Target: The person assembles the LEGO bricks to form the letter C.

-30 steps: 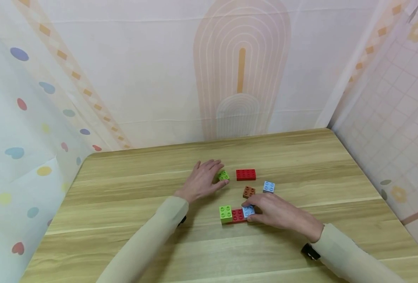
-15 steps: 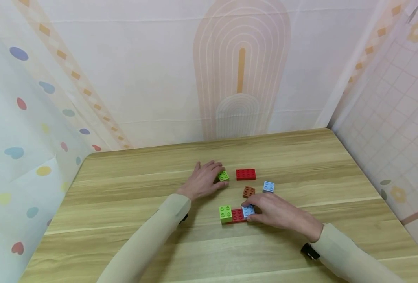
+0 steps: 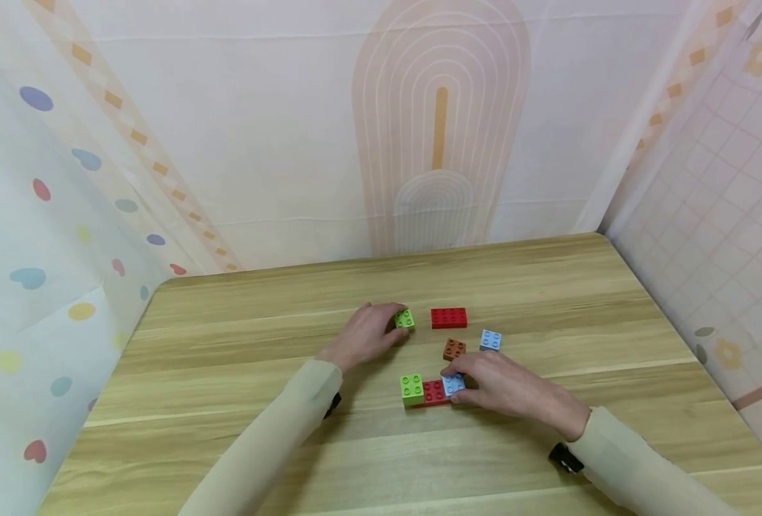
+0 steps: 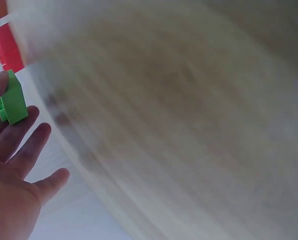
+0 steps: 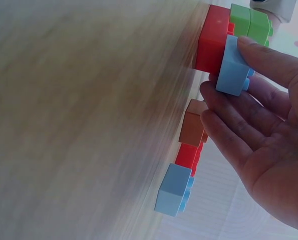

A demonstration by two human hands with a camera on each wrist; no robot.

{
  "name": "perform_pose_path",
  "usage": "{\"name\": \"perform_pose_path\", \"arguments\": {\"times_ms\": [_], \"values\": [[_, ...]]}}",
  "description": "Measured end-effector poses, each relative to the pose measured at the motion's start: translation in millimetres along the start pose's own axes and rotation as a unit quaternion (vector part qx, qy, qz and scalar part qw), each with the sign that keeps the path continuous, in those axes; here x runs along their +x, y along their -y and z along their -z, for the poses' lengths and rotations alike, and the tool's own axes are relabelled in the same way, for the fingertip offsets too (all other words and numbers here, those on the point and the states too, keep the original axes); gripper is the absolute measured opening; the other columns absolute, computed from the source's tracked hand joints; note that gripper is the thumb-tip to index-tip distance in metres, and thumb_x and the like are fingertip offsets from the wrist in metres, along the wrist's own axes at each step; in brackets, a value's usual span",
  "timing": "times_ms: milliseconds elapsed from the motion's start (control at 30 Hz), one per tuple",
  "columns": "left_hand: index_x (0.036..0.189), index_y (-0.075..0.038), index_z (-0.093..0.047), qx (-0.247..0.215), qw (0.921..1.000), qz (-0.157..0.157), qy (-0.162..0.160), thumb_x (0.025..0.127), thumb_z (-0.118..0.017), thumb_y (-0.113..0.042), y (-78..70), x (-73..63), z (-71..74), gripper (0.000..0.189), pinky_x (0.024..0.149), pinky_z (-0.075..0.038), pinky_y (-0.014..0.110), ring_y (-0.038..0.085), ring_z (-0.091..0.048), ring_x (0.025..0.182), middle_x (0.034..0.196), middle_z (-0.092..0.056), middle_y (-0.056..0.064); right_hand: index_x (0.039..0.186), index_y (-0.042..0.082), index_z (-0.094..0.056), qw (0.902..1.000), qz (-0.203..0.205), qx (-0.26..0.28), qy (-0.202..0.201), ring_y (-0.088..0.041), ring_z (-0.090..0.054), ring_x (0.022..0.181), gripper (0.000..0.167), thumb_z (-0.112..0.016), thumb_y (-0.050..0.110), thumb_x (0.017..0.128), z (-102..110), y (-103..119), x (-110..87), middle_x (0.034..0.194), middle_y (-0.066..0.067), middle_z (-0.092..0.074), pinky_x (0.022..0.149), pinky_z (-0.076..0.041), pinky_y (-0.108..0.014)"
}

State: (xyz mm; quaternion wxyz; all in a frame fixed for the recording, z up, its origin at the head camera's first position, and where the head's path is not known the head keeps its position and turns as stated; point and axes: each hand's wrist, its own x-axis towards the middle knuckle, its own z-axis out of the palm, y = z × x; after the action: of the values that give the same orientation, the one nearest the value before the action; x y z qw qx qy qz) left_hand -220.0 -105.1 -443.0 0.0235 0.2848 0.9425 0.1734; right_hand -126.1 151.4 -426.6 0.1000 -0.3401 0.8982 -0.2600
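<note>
My left hand (image 3: 363,337) pinches a small green brick (image 3: 404,320) between thumb and fingers; in the left wrist view this green brick (image 4: 16,102) shows its smooth side, other fingers spread. Nearer me, a long red brick (image 3: 433,392) lies on the table. Two stacked green bricks (image 3: 412,389) stand on its left end. On its right end sits a light blue brick (image 3: 452,385), which my right hand (image 3: 510,385) pinches. The right wrist view shows the thumb on top of the blue brick (image 5: 232,70) and fingers along its far side.
Beyond my right hand lie a brown brick (image 3: 454,349) and a second light blue brick (image 3: 491,340). Another long red brick (image 3: 449,317) is farther back, right of the left hand. The wooden table (image 3: 226,387) meets a patterned cloth backdrop (image 3: 290,143).
My left hand's spread fingers have drawn in round the small green brick, which has shifted slightly left. The right hand has kept its grip on the blue brick.
</note>
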Motion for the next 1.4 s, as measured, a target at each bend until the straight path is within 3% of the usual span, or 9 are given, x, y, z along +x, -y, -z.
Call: {"name": "perform_pose_path", "arguments": {"times_ms": [167, 800, 1167, 1400], "values": [[0.137, -0.010, -0.056, -0.026, 0.9995, 0.013, -0.009, 0.096, -0.067, -0.030, -3.0, -4.7, 4.2, 0.047, 0.097, -0.051, 0.040, 0.022, -0.063, 0.111, 0.123, -0.067, 0.008, 0.119, 0.007, -0.070, 1.0000, 0.000, -0.003, 0.000, -0.018, -0.062, 0.111, 0.035, -0.075, 0.025, 0.090, 0, 1, -0.3, 0.119, -0.005, -0.068, 0.094, -0.052, -0.039], [0.131, -0.012, -0.059, -0.133, 0.9899, 0.022, -0.045, 0.094, -0.071, -0.024, -19.2, -28.0, 22.4, 0.041, 0.103, -0.046, 0.043, 0.023, -0.057, 0.122, 0.129, -0.064, 0.004, 0.119, 0.007, -0.069, 1.0000, 0.002, -0.001, 0.000, -0.017, -0.063, 0.108, 0.034, -0.075, 0.024, 0.090, 0, 1, 0.3, 0.117, -0.004, -0.069, 0.092, -0.053, -0.037], [0.125, -0.010, -0.062, -0.129, 0.9879, -0.014, -0.085, 0.091, -0.074, -0.018, -27.2, -41.8, 25.1, 0.037, 0.098, -0.049, 0.041, 0.024, -0.059, 0.113, 0.122, -0.061, 0.002, 0.120, 0.007, -0.069, 1.0000, 0.003, -0.004, 0.000, -0.018, -0.063, 0.109, 0.035, -0.075, 0.024, 0.090, 0, 2, -0.1, 0.118, -0.004, -0.069, 0.092, -0.053, -0.038], [0.123, -0.008, -0.064, -0.150, 0.9848, -0.025, -0.084, 0.090, -0.075, -0.015, -31.0, -48.7, 24.8, 0.036, 0.089, -0.054, 0.038, 0.024, -0.061, 0.105, 0.116, -0.060, 0.002, 0.119, 0.007, -0.069, 1.0000, 0.006, -0.003, -0.001, -0.018, -0.064, 0.108, 0.035, -0.075, 0.024, 0.090, 1, 2, -0.4, 0.117, -0.004, -0.069, 0.091, -0.054, -0.037]]}}
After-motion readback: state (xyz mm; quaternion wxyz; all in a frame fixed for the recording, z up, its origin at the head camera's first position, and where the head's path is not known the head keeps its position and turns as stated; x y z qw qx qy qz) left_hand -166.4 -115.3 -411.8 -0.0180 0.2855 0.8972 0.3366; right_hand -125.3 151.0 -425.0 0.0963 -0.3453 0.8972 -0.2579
